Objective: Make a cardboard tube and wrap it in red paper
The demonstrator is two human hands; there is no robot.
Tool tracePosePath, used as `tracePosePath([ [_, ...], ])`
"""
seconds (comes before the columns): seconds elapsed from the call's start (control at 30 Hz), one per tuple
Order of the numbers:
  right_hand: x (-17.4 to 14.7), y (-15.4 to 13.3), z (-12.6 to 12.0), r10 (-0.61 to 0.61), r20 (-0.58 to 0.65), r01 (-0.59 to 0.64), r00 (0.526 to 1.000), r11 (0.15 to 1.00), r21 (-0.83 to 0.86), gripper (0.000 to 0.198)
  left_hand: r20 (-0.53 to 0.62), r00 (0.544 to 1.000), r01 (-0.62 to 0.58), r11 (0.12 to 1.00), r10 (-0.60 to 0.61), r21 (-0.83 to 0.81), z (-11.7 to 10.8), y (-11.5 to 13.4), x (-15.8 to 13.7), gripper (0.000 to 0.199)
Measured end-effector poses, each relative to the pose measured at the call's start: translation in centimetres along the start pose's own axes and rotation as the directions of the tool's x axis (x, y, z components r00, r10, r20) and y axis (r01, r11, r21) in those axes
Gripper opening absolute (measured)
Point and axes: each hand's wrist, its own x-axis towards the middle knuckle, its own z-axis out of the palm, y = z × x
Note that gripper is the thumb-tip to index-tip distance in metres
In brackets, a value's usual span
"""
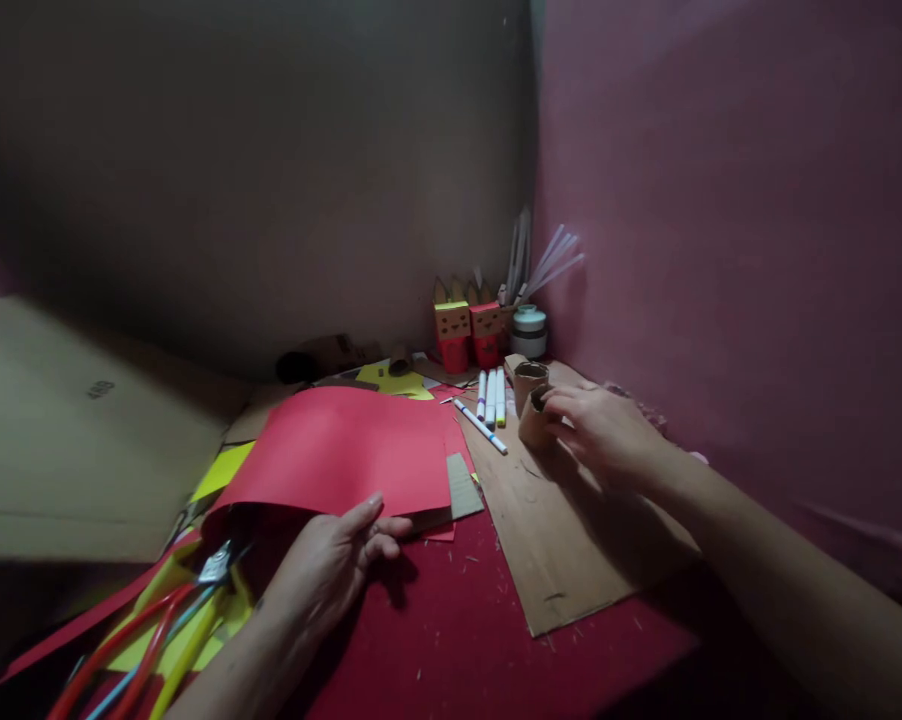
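A red sheet of paper (338, 440) curves up off the table, its front edge pinched in my left hand (346, 555), thumb on top and fingers under it. My right hand (601, 430) has its fingers closed on the rim of a short cardboard tube (536, 420). That tube stands on a flat piece of brown cardboard (571, 540), with a second cardboard tube (530, 376) just behind it. To the left of the tubes lie several white markers (491, 397), and one marker (481, 427) rests at a slant in front of them.
Scissors with red handles (151, 640) lie at the lower left among yellow paper. At the back stand two red figures with cardboard faces (453, 325), a white jar (528, 332) and clear sticks (556, 262). A large cardboard box (98, 430) is at the left; walls bound the corner.
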Motion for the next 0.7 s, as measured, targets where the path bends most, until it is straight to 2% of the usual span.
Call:
tracePosePath([
  [0.1,0.2,-0.5,-0.5,0.111,-0.058,-0.089,0.992,0.952,0.294,0.013,0.022,1.000,0.002,1.000,-0.002,-0.003,-0.2,0.0,-0.1,0.032],
  [0.13,0.3,-0.7,-0.8,0.153,-0.056,-0.113,0.987,0.889,0.443,0.012,0.030,1.000,0.001,1.000,0.000,-0.003,-0.3,0.0,-0.1,0.030],
  [0.17,0.5,-1.0,-1.0,0.193,-0.034,-0.135,0.981,0.793,0.595,0.012,0.036,0.999,-0.006,1.000,0.006,-0.006,-0.3,-0.1,-0.1,0.029],
  [0.23,1.0,-1.8,-1.2,0.231,0.057,-0.172,0.971,0.515,0.840,0.011,0.045,0.998,-0.031,0.999,0.032,-0.025,-0.2,-0.2,-0.1,0.024],
  [0.3,1.7,-3.1,-0.8,0.218,0.174,-0.216,0.960,0.185,0.959,0.012,0.061,0.997,-0.052,0.997,0.056,-0.062,0.0,-0.5,-0.2,0.022],
  [0.37,2.4,-4.6,0.3,0.178,0.274,-0.255,0.945,-0.121,0.959,0.016,0.084,0.993,-0.076,0.990,0.086,-0.116,0.4,-0.7,-0.4,0.021],
  [0.43,2.9,-6.1,1.6,0.141,0.346,-0.289,0.928,-0.314,0.904,0.019,0.087,0.988,-0.109,0.980,0.125,-0.164,0.8,-0.8,-0.8,0.019],
  [0.5,3.0,-7.3,3.1,0.112,0.389,-0.320,0.915,-0.388,0.864,0.020,0.079,0.986,-0.129,0.972,0.147,-0.198,1.1,-0.8,-1.1,0.020],
  [0.63,2.4,-8.2,5.3,0.088,0.395,-0.349,0.915,-0.321,0.880,0.018,0.075,0.987,-0.118,0.962,0.141,-0.247,1.1,-0.6,-1.4,0.021],
  [0.7,2.1,-8.4,5.9,0.069,0.398,-0.358,0.915,-0.319,0.878,0.017,0.068,0.990,-0.103,0.960,0.125,-0.261,1.0,-0.5,-1.4,0.021],
])
